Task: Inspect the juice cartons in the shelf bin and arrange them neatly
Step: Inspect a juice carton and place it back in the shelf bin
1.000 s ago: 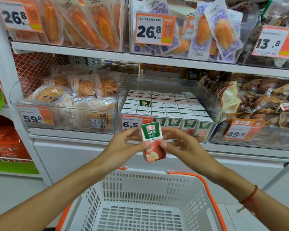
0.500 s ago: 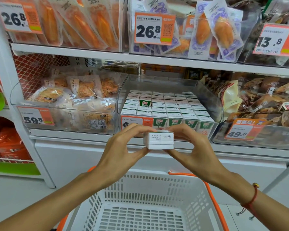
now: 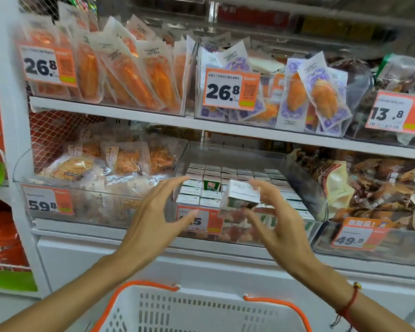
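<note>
At centre frame the right hand pinches a tilted juice carton just above the front of the clear shelf bin; the left hand, centre-left, is spread wide, holding nothing; rows of cartons fill the bin.

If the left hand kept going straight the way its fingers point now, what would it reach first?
Probably the clear juice bin: the left hand, fingers spread and empty, points up toward its left front corner and the packed cartons there. Depth is unclear.
</note>
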Action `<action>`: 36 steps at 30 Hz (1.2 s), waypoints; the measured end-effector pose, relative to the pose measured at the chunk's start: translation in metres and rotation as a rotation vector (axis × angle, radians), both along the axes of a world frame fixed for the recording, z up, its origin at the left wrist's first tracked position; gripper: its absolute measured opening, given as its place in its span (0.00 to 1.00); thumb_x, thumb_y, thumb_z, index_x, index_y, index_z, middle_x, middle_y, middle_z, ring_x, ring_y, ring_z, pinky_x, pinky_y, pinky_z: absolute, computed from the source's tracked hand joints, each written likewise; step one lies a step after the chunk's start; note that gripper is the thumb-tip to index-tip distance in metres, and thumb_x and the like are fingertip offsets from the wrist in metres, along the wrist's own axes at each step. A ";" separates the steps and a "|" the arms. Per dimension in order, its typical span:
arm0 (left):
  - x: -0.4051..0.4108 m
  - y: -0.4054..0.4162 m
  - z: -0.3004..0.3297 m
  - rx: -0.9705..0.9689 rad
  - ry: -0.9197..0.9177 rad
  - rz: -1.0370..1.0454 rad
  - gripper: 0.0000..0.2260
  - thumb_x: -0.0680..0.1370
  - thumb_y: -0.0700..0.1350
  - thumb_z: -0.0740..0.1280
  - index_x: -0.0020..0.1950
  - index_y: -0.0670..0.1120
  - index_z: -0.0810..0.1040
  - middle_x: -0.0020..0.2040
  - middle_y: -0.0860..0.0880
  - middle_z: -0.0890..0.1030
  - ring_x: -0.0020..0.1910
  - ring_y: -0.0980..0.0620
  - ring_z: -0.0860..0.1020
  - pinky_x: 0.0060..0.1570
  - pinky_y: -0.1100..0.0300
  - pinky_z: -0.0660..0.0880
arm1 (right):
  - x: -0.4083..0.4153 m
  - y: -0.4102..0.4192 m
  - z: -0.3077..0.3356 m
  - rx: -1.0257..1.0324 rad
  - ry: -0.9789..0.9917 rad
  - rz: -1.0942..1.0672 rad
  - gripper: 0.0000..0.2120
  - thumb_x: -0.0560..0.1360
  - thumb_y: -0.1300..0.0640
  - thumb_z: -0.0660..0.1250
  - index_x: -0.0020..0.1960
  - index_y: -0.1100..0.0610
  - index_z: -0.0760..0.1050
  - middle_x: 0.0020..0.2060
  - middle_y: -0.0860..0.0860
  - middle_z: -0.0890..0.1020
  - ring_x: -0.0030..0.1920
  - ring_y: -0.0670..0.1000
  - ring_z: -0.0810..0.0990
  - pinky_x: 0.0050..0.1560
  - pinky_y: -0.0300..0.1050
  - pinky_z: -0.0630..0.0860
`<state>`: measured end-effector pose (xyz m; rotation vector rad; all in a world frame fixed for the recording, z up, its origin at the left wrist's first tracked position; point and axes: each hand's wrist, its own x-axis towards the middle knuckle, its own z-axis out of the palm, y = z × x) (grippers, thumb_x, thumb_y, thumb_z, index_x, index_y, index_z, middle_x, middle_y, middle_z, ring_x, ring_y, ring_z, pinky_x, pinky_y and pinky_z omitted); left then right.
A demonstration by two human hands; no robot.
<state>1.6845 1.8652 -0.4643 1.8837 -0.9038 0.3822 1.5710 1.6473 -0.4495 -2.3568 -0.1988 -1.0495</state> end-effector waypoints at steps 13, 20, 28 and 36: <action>0.076 0.004 -0.036 0.266 -0.350 0.283 0.25 0.79 0.57 0.54 0.67 0.44 0.77 0.58 0.49 0.82 0.57 0.48 0.80 0.63 0.59 0.67 | 0.136 -0.038 0.039 -0.185 0.322 -0.066 0.19 0.77 0.57 0.69 0.66 0.47 0.69 0.55 0.50 0.83 0.52 0.50 0.81 0.53 0.50 0.80; 0.070 0.002 -0.038 0.222 -0.277 0.286 0.24 0.79 0.55 0.56 0.70 0.45 0.74 0.56 0.50 0.83 0.57 0.48 0.78 0.64 0.54 0.67 | 0.153 -0.036 0.033 0.113 0.455 0.080 0.16 0.77 0.57 0.68 0.64 0.51 0.71 0.56 0.46 0.80 0.57 0.48 0.80 0.60 0.48 0.78; 0.070 0.001 -0.038 0.202 -0.230 0.258 0.23 0.78 0.55 0.57 0.71 0.48 0.72 0.61 0.51 0.81 0.61 0.48 0.78 0.67 0.50 0.65 | 0.147 -0.043 0.003 -0.162 0.632 -0.018 0.15 0.81 0.53 0.62 0.66 0.52 0.73 0.65 0.49 0.75 0.63 0.48 0.75 0.61 0.34 0.70; 0.070 -0.001 -0.039 0.199 -0.182 0.280 0.22 0.78 0.52 0.60 0.72 0.51 0.70 0.63 0.53 0.80 0.65 0.48 0.75 0.70 0.53 0.60 | 0.150 -0.042 0.008 -0.381 0.628 -0.085 0.14 0.82 0.51 0.60 0.64 0.54 0.76 0.62 0.47 0.78 0.61 0.48 0.75 0.57 0.39 0.70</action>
